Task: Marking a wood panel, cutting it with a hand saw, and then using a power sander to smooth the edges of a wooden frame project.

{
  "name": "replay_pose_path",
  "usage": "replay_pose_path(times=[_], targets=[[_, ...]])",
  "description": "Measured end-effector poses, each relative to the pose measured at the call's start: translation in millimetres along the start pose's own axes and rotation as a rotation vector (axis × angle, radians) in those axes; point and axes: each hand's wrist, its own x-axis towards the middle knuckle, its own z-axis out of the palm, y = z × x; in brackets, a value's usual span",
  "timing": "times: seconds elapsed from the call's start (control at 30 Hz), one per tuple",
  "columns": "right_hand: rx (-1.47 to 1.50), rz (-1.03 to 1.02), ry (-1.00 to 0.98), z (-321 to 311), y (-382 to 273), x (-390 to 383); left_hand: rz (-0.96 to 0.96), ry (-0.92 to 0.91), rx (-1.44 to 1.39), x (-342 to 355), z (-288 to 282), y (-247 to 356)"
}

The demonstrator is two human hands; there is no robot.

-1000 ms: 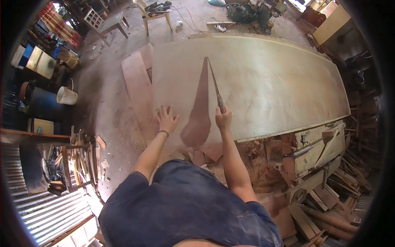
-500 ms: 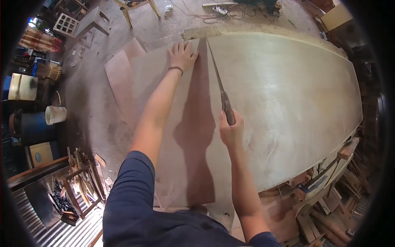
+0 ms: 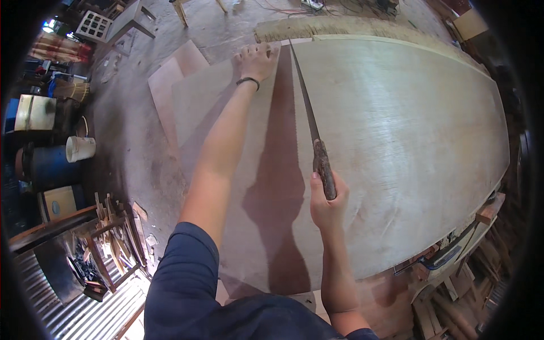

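Observation:
A large plywood sheet (image 3: pixel 396 130) lies spread out in front of me. My left hand (image 3: pixel 258 63) is at its far edge, left of the middle, with the fingers bent over that edge. In my right hand (image 3: pixel 330 207) is a handsaw (image 3: pixel 306 99), held by its dark, worn handle. The long narrow blade points away from me, its tip at the sheet's far edge just right of my left hand. A long shadow falls on the wood left of the blade. Whether the teeth are in the wood cannot be made out.
Another thin board (image 3: pixel 161 96) sticks out under the sheet's left side. A white bucket (image 3: pixel 80 148), a grey chair (image 3: pixel 129 25) and wood offcuts (image 3: pixel 113 243) stand to the left. Scrap timber (image 3: pixel 447 306) is piled at lower right; cables (image 3: pixel 283 8) lie beyond the sheet.
My right hand has drawn the saw back toward me and slightly right. My left hand's spread fingers have bent at the sheet's far edge. The view has shifted a little.

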Motion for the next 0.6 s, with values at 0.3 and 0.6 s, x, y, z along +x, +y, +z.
replay_pose_path(times=[0.3,0.6], targets=[[-0.04,-0.094,-0.018,-16,-3,-6,-0.122,-0.094,0.018,-8,-10,15],[-0.206,-0.116,-0.159,-33,-29,5,-0.263,-0.229,0.043,-1,-12,22]])
